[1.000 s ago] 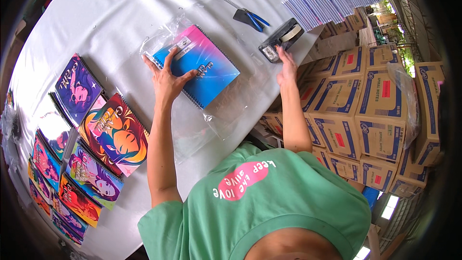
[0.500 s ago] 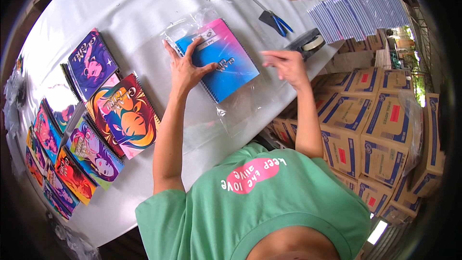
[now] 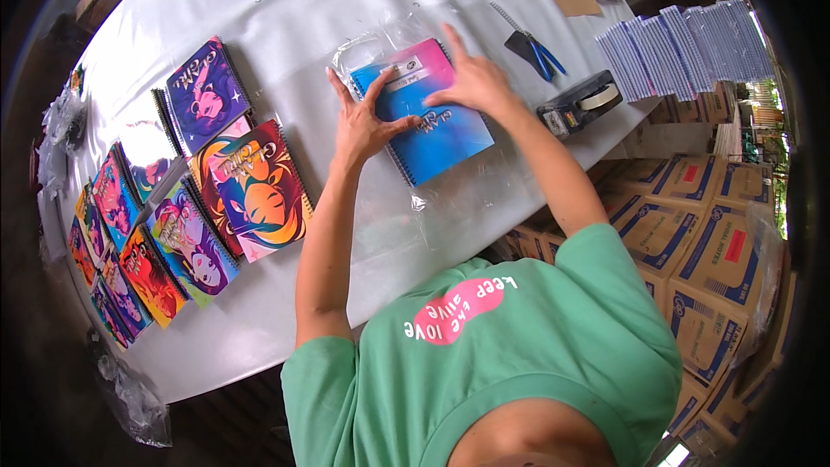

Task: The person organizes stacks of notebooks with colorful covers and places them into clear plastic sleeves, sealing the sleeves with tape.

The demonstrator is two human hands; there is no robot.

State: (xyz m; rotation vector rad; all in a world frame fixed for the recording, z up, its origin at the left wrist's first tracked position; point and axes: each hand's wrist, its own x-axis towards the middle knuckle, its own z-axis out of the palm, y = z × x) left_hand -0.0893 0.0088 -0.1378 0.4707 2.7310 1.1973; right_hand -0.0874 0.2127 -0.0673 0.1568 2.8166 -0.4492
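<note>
A spiral notebook [image 3: 450,143] with a blue and pink cover lies flat in front of me, on or inside a clear plastic sleeve [image 3: 419,199] that extends past its edges. Near its top is a white label [image 3: 406,74]. My left hand [image 3: 363,128] rests spread over the notebook's left side, its thumb across the cover and a finger by the label. Across the upper right corner lies my right hand [image 3: 477,83], fingers apart and thumb on the cover. Neither hand grips anything.
Several colourful spiral notebooks [image 3: 251,190] lie grouped on the left of the white-covered table [image 3: 303,0]. At right are blue-handled pliers [image 3: 545,59], a tape dispenser [image 3: 581,104] and stacked notebooks [image 3: 683,47]. Cardboard boxes [image 3: 726,246] are piled beyond the table's right edge.
My right hand has come left from beside the tape dispenser onto the notebook's upper right. My left hand stays on the cover. The whole view has shifted somewhat.
</note>
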